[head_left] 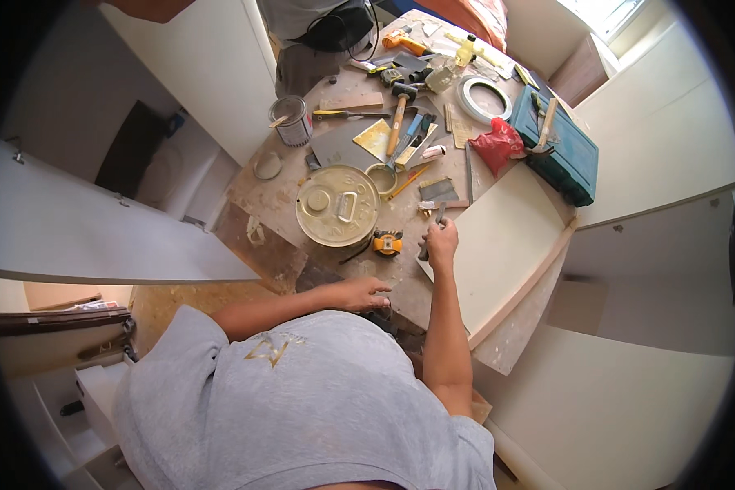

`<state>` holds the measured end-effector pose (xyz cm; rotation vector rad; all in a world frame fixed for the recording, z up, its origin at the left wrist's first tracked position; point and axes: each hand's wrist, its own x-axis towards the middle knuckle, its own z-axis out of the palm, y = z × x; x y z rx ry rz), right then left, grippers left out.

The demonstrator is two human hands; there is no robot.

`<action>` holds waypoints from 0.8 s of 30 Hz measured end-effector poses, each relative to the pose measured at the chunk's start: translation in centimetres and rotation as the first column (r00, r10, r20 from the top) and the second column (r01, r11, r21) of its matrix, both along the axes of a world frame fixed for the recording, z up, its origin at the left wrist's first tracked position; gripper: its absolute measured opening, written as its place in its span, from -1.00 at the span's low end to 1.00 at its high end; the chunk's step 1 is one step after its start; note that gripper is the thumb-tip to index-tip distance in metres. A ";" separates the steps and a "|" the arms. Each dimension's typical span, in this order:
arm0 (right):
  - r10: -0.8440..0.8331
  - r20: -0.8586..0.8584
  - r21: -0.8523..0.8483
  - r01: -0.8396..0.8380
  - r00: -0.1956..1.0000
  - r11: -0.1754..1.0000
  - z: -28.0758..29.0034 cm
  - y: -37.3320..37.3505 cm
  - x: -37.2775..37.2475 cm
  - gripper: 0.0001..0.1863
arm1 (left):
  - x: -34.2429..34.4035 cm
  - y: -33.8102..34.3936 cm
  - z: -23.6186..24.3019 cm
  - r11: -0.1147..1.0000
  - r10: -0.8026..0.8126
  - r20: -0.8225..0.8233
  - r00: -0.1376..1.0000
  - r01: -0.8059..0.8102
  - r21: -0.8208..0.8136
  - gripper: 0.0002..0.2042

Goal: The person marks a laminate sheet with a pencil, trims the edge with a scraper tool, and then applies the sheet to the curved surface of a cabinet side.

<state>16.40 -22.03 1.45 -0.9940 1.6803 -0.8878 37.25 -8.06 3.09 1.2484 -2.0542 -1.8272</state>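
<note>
My right hand [441, 241] is closed around a narrow dark grey tool [423, 253] at the left edge of a white board [506, 237]. The tool's kind cannot be made out. My left hand [361, 294] rests near the table's front edge, holding nothing, its fingers apart. Between my hands and the large round gold tin [318, 224] lies a yellow-and-black tape measure [387, 243]. A small grey abrasive-looking pad [438, 190] sits just beyond my right hand. Nearby are a yellow pencil [408, 181] and a roll of tape [381, 178].
Farther back lie a mallet [398, 122], a screwdriver [335, 114], a white tape roll [483, 100] and a red bag [498, 145]. An open paint can [292, 122] stands left. A hammer [545, 126] rests on a green toolbox [565, 155]. White cabinet doors flank the table; a person [306, 28] stands beyond.
</note>
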 end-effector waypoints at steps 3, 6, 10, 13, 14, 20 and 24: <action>0.012 -0.250 -0.107 -0.039 0.968 0.994 0.4 -1.6 1.6 -0.63 | 1.7 0.7 0.0 0.999 0.035 0.027 0.999 -0.035 -0.012 -0.35; -0.120 -0.591 -0.431 -0.187 0.798 0.882 0.7 -4.2 4.1 -0.67 | 4.2 2.3 -0.5 0.986 0.138 0.000 0.990 -0.137 0.098 -0.35; 0.327 0.078 -0.309 -0.289 0.942 0.906 3.9 -14.3 10.3 -0.75 | 8.4 4.7 2.0 0.943 0.259 0.091 0.961 -0.272 0.190 -0.37; 0.223 0.601 0.037 -0.306 0.767 0.951 3.6 -22.8 15.9 -0.71 | 11.4 6.8 2.9 0.914 0.332 0.159 0.930 -0.359 0.190 -0.40; 0.147 0.651 0.125 -0.296 0.744 0.947 2.7 -24.5 18.1 -0.69 | 12.6 8.2 2.5 0.880 0.403 0.195 0.894 -0.437 0.185 -0.42; 0.223 0.387 0.322 -0.358 0.895 0.876 -5.6 -32.5 28.1 -0.68 | 16.6 15.0 2.2 0.584 0.724 0.287 0.628 -0.779 0.230 -0.49; 0.015 0.377 0.439 -0.193 0.926 0.878 -6.8 -33.6 29.8 -0.74 | 17.8 19.2 0.4 0.492 0.767 0.346 0.541 -0.841 0.223 -0.48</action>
